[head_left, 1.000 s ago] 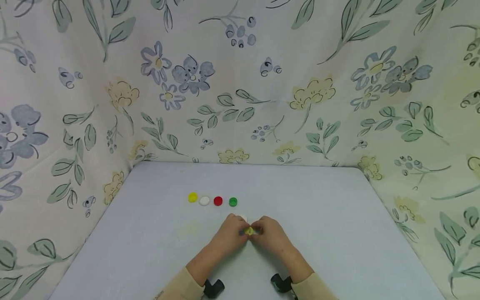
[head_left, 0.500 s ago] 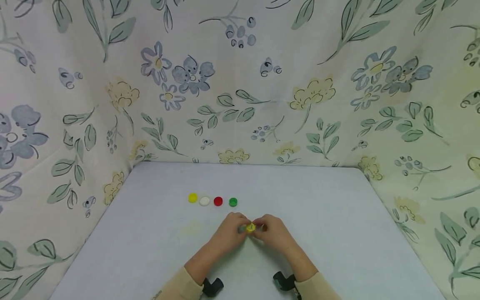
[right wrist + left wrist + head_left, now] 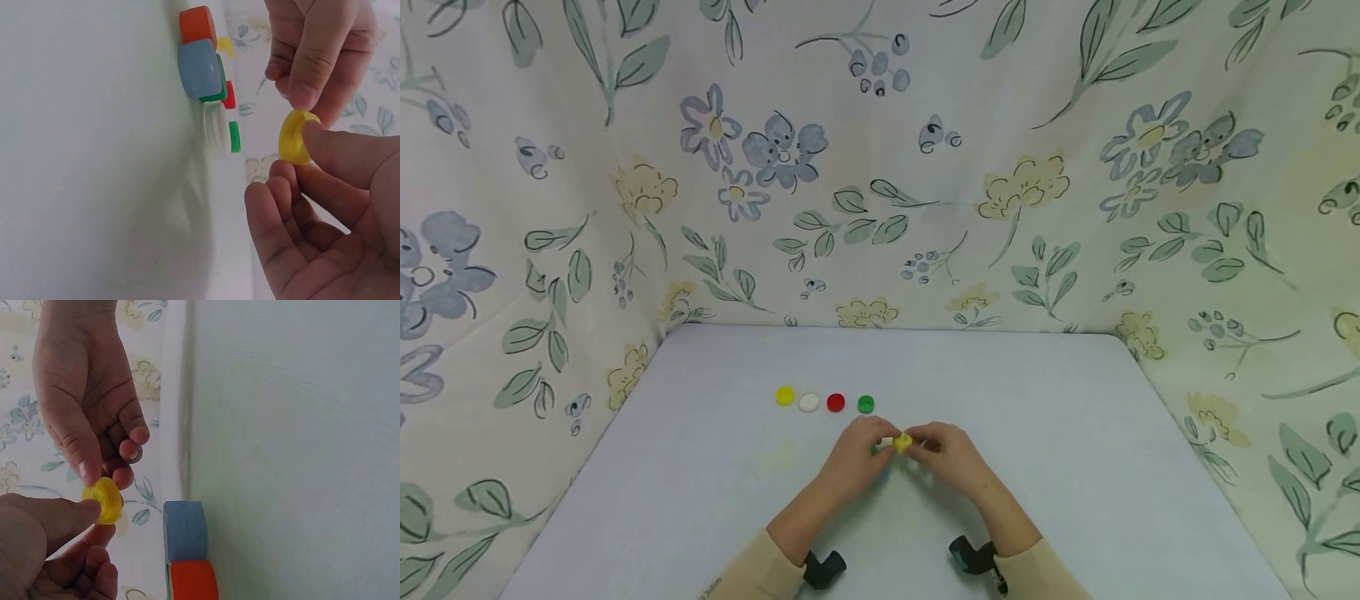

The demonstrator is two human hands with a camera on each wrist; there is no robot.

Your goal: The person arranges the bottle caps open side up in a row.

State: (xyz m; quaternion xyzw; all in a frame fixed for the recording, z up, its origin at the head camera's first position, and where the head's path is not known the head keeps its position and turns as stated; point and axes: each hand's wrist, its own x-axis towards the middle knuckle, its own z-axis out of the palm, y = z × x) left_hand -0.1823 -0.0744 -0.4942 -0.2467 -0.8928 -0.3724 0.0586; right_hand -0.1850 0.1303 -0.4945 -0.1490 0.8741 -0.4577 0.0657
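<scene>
Between both hands is a small yellow bottle cap [image 3: 902, 442], raised above the table. My left hand [image 3: 853, 457] pinches its left side with thumb and fingers. From the right, my right hand [image 3: 957, 460] pinches the same cap, thumb against it in the right wrist view. Below and partly covered by the left hand stand more caps: a blue cap [image 3: 201, 67], an orange cap [image 3: 197, 26] and a whitish cap [image 3: 215, 128]. A green cap [image 3: 221, 81] shows partly behind the blue one.
Farther back on the white table [image 3: 1037, 433] lies a row: a yellow cap [image 3: 786, 396], a white cap [image 3: 808, 402], a red cap [image 3: 836, 403] and a green cap [image 3: 866, 404]. Floral cloth [image 3: 865, 250] hangs behind and at the sides.
Both hands have moved slightly away from the body with the yellow cap between them. Bits of blue and green now show beside the left fingers. The back row has not moved.
</scene>
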